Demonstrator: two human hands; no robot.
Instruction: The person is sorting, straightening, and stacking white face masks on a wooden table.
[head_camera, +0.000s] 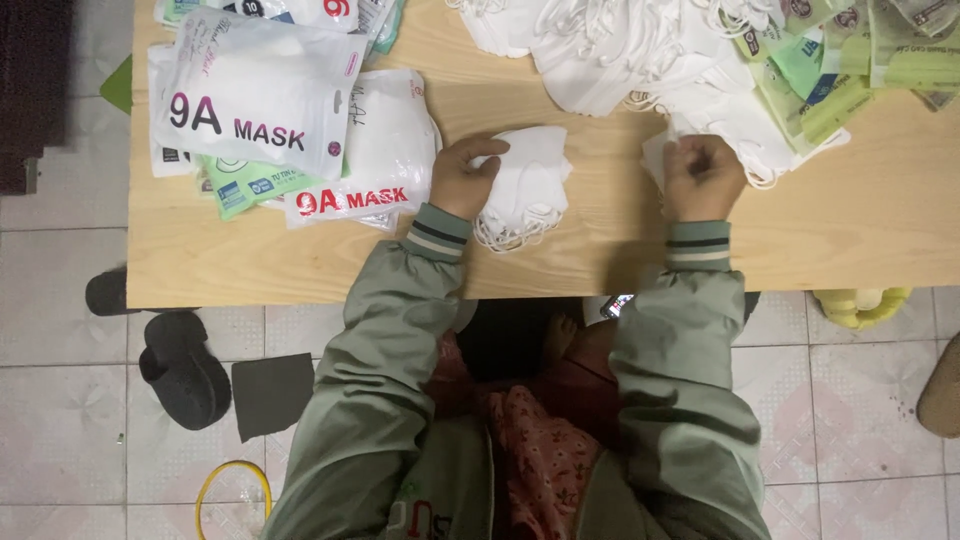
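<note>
A pale wooden desk (560, 255) fills the upper part of the view, standing on a tiled floor (60, 400). Across its far edge spreads a big heap of loose white masks (610, 50), reaching from the middle to the right, where it meets a scatter of green packets (840, 70). On the left of the desk lie white printed bags (260, 90), overlapping one another, with green-labelled packs partly under them. The person's grey-green sleeves (400, 330) come up from the bottom edge, with striped cuffs at the wrists. Near the front middle of the desk sits a small stack of white masks (535, 190), its ear loops trailing toward the front edge. The left hand (462, 175) rests on the left side of this stack, fingers curled over its top and gripping it. The right hand (703, 175) is well apart to the right, at the near fringe of the heap, clenched around a single white mask (655, 155) whose edge sticks out to its left. On the floor at left are dark slippers (180, 365), a dark square patch (272, 393) and a yellow ring (233, 490).
</note>
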